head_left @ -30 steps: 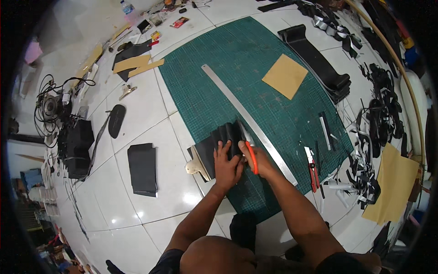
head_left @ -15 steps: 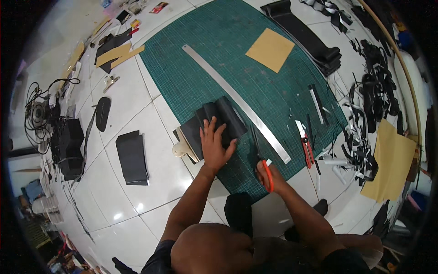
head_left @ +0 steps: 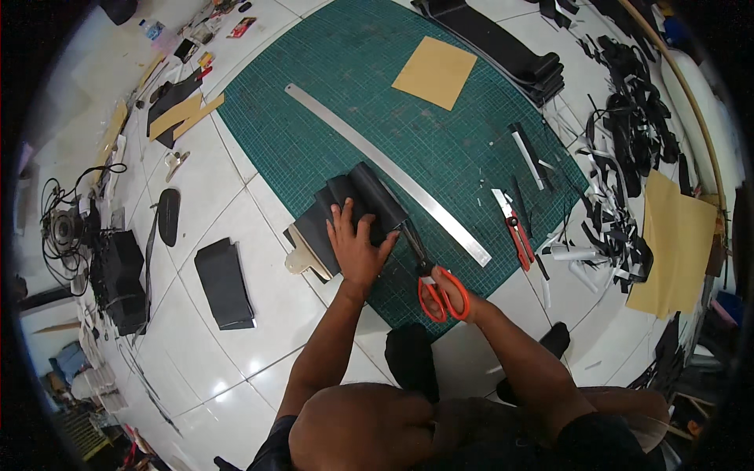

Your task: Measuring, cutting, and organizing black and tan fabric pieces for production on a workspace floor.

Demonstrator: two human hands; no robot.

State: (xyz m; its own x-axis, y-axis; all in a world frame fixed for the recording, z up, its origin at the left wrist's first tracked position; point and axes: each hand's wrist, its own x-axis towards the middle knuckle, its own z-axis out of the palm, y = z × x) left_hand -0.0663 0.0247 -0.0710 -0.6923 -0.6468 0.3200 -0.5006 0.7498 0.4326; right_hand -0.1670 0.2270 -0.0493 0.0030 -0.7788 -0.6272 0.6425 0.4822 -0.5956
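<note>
My left hand [head_left: 357, 251] lies flat with its fingers spread on a stack of folded black sheet material [head_left: 375, 196]. A bulldog clip [head_left: 300, 261] grips the near left edge of that stack, together with tan card. My right hand [head_left: 459, 297] holds scissors [head_left: 429, 276] by their red-orange handles. Their blades point away from me, with the tips at the right edge of the black material; I cannot tell whether they touch it. Under the stack is a green cutting mat [head_left: 259, 110]. Just beyond it, a metal ruler [head_left: 385, 169] lies diagonally.
A red utility knife [head_left: 517, 239] lies right of the ruler. Farther up the mat is a tan card square [head_left: 436, 72]. Folded black pieces [head_left: 225, 282] rest on the tiles at left. Black and white offcuts [head_left: 620, 212] are heaped at right beside tan sheet [head_left: 671, 247].
The scissors have turned and moved left, so their tips now reach the edge of the black material. My left hand stays on the stack. The whole view has shifted slightly.
</note>
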